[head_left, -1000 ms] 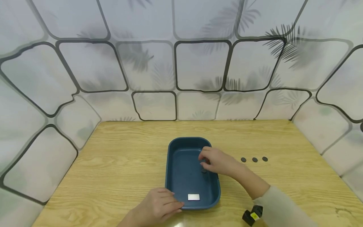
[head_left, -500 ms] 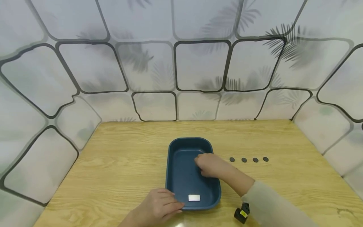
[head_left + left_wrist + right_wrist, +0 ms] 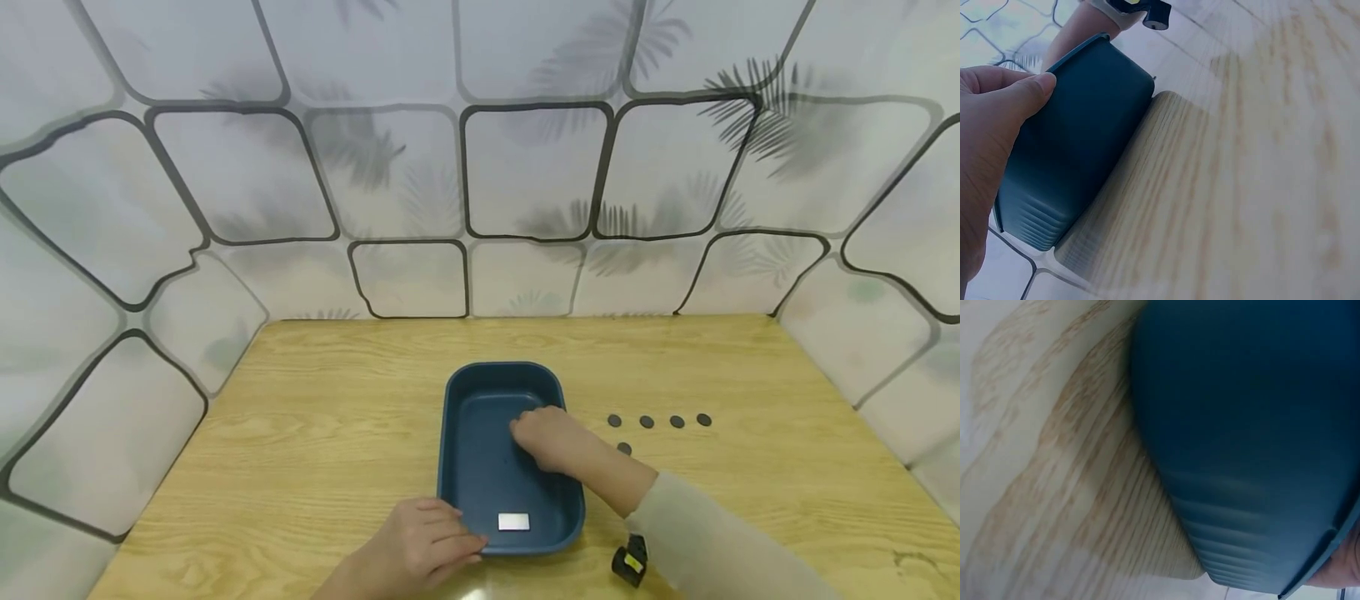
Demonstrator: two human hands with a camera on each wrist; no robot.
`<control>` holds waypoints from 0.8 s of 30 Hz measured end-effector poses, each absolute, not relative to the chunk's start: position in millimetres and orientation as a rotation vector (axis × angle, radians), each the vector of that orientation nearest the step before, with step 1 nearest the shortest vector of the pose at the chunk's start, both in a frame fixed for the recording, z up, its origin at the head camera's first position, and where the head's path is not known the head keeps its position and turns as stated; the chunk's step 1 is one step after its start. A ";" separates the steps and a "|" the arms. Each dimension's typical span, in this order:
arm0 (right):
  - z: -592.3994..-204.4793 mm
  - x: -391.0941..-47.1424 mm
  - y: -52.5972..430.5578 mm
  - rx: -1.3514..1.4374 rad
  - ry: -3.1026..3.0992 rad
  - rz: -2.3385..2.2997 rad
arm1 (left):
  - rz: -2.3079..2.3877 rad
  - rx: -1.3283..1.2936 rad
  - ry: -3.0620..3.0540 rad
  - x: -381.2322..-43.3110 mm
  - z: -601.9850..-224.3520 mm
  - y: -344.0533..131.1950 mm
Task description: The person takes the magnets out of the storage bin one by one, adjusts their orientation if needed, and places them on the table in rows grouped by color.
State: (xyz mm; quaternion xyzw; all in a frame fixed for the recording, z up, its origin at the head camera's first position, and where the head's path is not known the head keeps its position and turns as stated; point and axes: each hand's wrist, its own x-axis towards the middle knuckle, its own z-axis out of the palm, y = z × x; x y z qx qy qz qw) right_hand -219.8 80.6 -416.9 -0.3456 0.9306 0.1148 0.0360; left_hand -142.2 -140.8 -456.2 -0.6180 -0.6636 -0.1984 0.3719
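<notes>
A dark blue rectangular plastic tray (image 3: 480, 467) sits on the wooden table. My left hand (image 3: 420, 540) pinches its near-left rim; in the left wrist view the thumb (image 3: 1038, 87) lies against the outer wall. Inside the tray, toward its right side, my right hand (image 3: 551, 437) reaches down with its back to the head camera. Its fingertips are hidden, and I cannot tell whether they hold anything. A small silvery rectangular plate (image 3: 513, 522) lies on the tray floor near the front. The right wrist view shows mostly the tray's outer wall (image 3: 1241, 444).
Right of the tray, several small dark discs (image 3: 647, 422) lie in a row on the table (image 3: 337, 417). Another dark disc (image 3: 624, 448) shows just beside the right forearm. A black wrist device (image 3: 630, 562) hangs under the right sleeve. Patterned walls (image 3: 405, 279) enclose the table.
My right hand has moved further into the tray and turned knuckles up, covering a dark disc seen there earlier. Two more discs on the table have come into view. The left hand stays put.
</notes>
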 end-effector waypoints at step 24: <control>-417.6 -230.2 90.2 -1.185 2.758 -0.094 | -0.523 -1.591 -1.711 -143.1 -454.2 -140.7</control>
